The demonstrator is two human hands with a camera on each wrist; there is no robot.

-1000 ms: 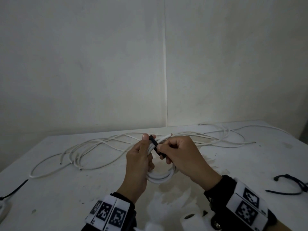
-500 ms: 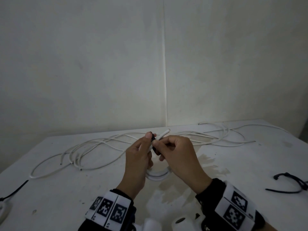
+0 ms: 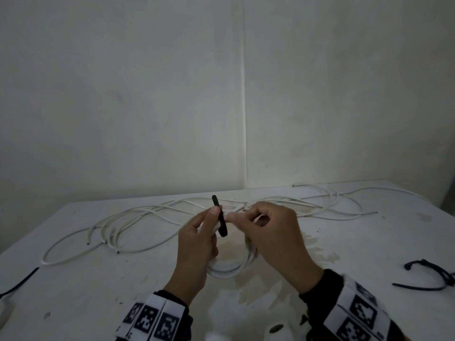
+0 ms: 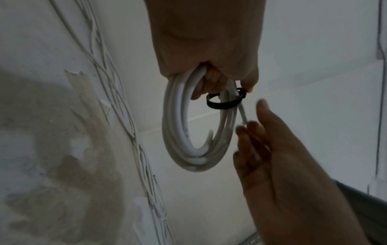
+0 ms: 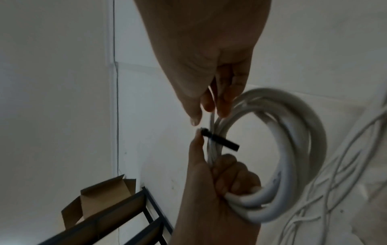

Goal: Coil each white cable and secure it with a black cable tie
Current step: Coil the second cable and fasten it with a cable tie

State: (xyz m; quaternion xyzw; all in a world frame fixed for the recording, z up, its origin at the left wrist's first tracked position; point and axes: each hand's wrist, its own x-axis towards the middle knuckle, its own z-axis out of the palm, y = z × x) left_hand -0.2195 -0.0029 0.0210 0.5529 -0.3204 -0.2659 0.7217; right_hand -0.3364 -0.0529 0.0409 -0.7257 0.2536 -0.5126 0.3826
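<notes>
My left hand (image 3: 197, 244) grips a small coil of white cable (image 3: 229, 273) and holds it upright above the table (image 3: 369, 254). Its thumb presses a black cable tie (image 3: 219, 217) against the top of the coil. The tie loops loosely round the strands (image 4: 222, 105), and its free tail sticks up past the thumb. My right hand (image 3: 270, 232) is just to the right, with its fingers curled. In the right wrist view its fingertips pinch the coil's thin loose end (image 5: 213, 114), just above the tie (image 5: 222, 143).
Several loose white cables (image 3: 138, 217) sprawl across the back of the table, more at the far right (image 3: 332, 200). Spare black ties lie at the right edge (image 3: 428, 276), one at the left edge (image 3: 22, 281). A cardboard box (image 5: 100, 199) and a black frame stand beside the table.
My right hand has let go of the black tie and now pinches the loose cable end. The tie's tail has swung upright over my left thumb.
</notes>
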